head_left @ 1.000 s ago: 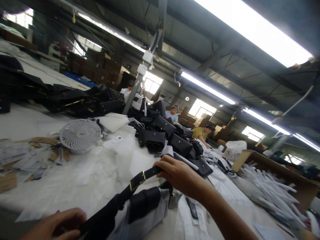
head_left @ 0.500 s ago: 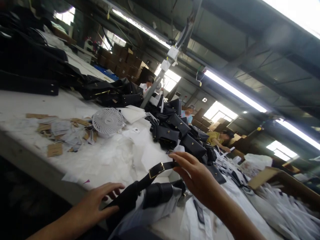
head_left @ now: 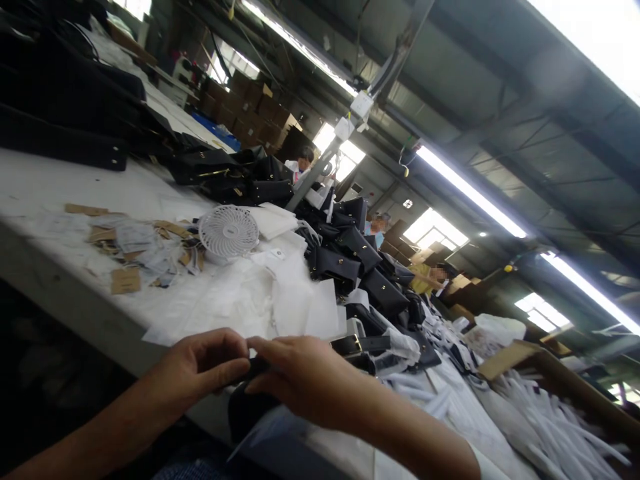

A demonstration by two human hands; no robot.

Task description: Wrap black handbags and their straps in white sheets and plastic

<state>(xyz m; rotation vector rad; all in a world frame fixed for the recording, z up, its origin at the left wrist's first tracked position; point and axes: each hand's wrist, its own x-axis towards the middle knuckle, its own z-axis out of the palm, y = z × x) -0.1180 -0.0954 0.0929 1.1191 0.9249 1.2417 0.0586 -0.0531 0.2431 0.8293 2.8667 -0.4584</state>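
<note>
My left hand (head_left: 213, 363) has its thumb and fingers pinched together on a black strap (head_left: 257, 367), low in front of me. Meeting it from the right, my right hand (head_left: 300, 377) also grips this strap and covers much of it. Under the right hand is a dark bag (head_left: 245, 407), partly hidden, with pale wrapping sheet (head_left: 280, 427) beside it. A black belt-like piece with a gold buckle (head_left: 357, 343) lies just beyond my right wrist, partly in clear plastic wrap (head_left: 403, 347); whether it joins the held strap I cannot tell.
A white fan (head_left: 229, 231) stands on the table (head_left: 45, 180) beside scattered tags (head_left: 126, 281). White sheets (head_left: 290, 307) lie ahead. Black bags (head_left: 383, 293) are heaped beyond, near a slanting post. At right is a carton (head_left: 565, 373) of white strips. Several people sit farther back.
My right hand has moved left and down to meet my left hand, which has closed on the strap. The buckled stretch is no longer held up between them. The view has shifted slightly.
</note>
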